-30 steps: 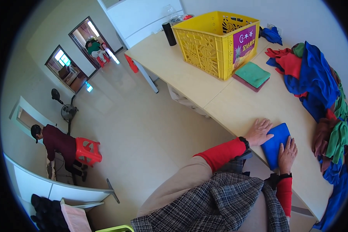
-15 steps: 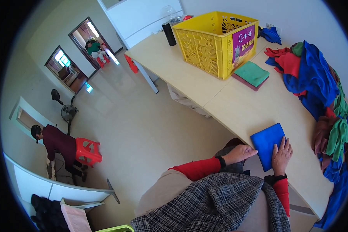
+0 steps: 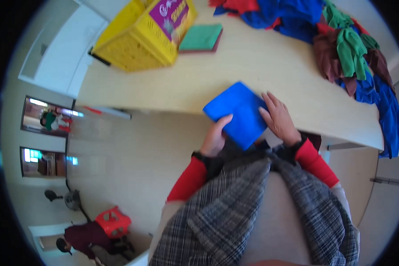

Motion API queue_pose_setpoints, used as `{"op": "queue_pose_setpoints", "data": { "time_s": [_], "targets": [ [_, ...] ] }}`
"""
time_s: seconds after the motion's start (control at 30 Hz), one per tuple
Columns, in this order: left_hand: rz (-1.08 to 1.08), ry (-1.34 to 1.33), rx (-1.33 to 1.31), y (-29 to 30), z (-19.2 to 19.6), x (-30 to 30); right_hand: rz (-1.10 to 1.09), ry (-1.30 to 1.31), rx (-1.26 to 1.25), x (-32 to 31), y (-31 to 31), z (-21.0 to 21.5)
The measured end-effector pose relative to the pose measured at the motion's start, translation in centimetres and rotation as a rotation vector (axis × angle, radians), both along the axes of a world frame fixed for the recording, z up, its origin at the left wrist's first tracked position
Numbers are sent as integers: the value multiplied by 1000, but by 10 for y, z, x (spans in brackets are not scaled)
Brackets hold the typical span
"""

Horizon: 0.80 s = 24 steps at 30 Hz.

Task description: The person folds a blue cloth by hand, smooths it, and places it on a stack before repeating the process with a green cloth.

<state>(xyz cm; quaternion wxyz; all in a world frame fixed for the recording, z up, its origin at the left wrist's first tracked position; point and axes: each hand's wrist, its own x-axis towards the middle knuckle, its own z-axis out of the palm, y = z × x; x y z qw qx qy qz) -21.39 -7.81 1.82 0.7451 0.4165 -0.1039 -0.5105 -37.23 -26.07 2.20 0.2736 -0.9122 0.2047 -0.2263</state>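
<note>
A folded blue cloth [image 3: 240, 116], flat and roughly square, is tilted over the near edge of the table. My left hand [image 3: 214, 136] grips its lower left side, thumb on top and the other fingers hidden underneath. Along the cloth's right side lies my right hand [image 3: 280, 119], its fingers stretched out and the thumb touching the cloth's edge. Farther off on the table, a folded green cloth [image 3: 201, 37] rests on a folded maroon one [image 3: 217, 43].
A yellow plastic crate [image 3: 135, 46] stands beside the folded stack on the pale wooden table [image 3: 164, 88]. Loose blue, red, green and maroon cloths [image 3: 351, 55] pile along the far right side and hang over the end. At lower left, a person [image 3: 88, 234] bends near a red stool [image 3: 114, 223].
The view has turned and shifted. My left hand has gone from the cloth's edge to gripping it, and the cloth has been rotated. My right hand has moved from its top to its right side.
</note>
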Motion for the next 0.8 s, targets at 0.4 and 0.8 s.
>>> {"op": "queue_pose_setpoints", "data": {
  "time_s": [0.4, 0.8],
  "targets": [
    [143, -280, -113, -119, 116, 199, -345, 226, -268, -60, -39, -24],
    [337, -81, -46, -231, -3, 343, -399, 197, -203, -51, -44, -15]
  ]
}}
